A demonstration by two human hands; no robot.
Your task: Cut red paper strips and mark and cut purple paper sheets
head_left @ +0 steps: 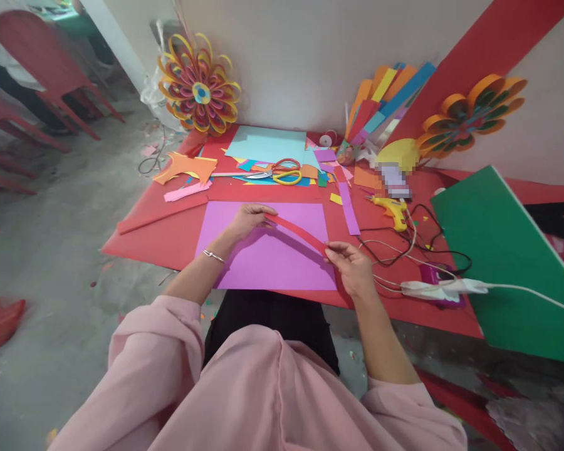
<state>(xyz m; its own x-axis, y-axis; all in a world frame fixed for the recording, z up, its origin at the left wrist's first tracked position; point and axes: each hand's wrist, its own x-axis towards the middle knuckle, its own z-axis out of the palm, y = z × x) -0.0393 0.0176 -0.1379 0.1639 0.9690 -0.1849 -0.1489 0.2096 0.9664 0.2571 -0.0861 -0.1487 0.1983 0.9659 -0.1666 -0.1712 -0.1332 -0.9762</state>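
Observation:
A red paper strip [297,230] stretches between both my hands above a pink-purple sheet [267,257]. My left hand [249,219] pinches the strip's far left end, fingers closed. My right hand [350,266] grips its right end, closed too. The pink sheet lies on a large red sheet [169,232] spread on the floor. Scissors with red and yellow handles [282,171] lie beyond the pink sheet, on a light blue sheet [267,143]. A silver bangle sits on my left wrist.
A yellow glue gun [393,210] with black cables and a white power strip [444,288] lie at right. A green board [507,250] leans further right. Paper flowers [200,84] [470,113], coloured strips [388,94] and scraps line the wall. Red plastic chairs [37,56] stand at left.

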